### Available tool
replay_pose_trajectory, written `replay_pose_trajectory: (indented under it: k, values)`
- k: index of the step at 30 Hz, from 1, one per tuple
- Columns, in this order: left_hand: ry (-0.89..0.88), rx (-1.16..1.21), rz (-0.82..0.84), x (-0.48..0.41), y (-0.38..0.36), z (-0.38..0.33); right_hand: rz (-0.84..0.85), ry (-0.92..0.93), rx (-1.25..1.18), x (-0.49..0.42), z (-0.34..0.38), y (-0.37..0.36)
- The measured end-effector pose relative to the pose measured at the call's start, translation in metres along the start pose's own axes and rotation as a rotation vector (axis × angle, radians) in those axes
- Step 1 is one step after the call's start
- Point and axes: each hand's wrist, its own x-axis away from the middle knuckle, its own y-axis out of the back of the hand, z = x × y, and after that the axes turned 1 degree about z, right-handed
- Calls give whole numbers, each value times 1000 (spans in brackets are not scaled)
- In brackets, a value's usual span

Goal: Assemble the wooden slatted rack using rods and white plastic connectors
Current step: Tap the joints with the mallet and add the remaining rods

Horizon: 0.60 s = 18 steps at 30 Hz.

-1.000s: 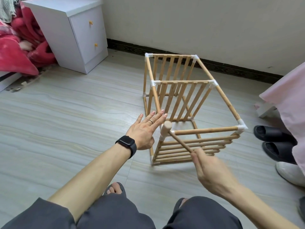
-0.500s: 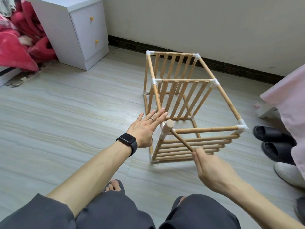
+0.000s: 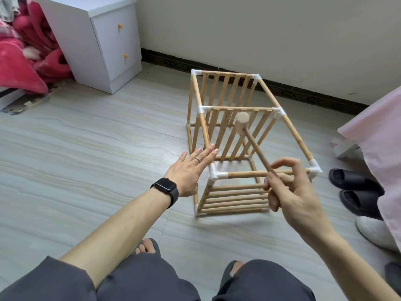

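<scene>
The wooden mallet (image 3: 242, 124) is no longer down on the near-left white connector (image 3: 218, 175), where its head sat half a second ago. It now stands lifted clear of the frame, head up in front of the middle slatted panel, handle slanting down into the right hand (image 3: 290, 192). That hand's grip is a pinch: thumb and curled fingers close on the lower end of the handle, with the forefinger arched loosely above it. The left hand (image 3: 188, 170) has hardly shifted (the watch (image 3: 166, 187) on its wrist sits in much the same place). Its grip is spread, fingers straight and laid flat against the long top rod (image 3: 205, 131) just behind that same connector, bracing rather than holding. The rack (image 3: 238, 109) stands on the floor (image 3: 86, 148) just in front of the person, turned on its side so the slatted panels stand upright, every visible corner capped in white. Judged from this, the lift is the back-swing between taps and the corner is being driven home. The connector looks seated on the front rod (image 3: 245, 174), though I cannot tell whether a gap is left. The build seems close to finished, with the joints left to knock tight. The bracing fingers lie near where the head would land, so the next blow wants care.
</scene>
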Motion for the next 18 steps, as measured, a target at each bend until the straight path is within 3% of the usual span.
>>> replay_pose_trajectory:
  k: [4, 11, 14, 18]
  values:
    - [-8, 5, -13, -1, -3, 1, -146, 129, -166, -25, 36, 8]
    - [-19, 22, -38, -4, -10, 4, -396, 275, 79, -71, 53, -19]
    - [-24, 39, -55, -5, -14, 4, -395, 241, -109, -81, 48, -43]
    - [-28, 51, -80, -6, -17, 5, -329, -15, -494, -93, 40, -65]
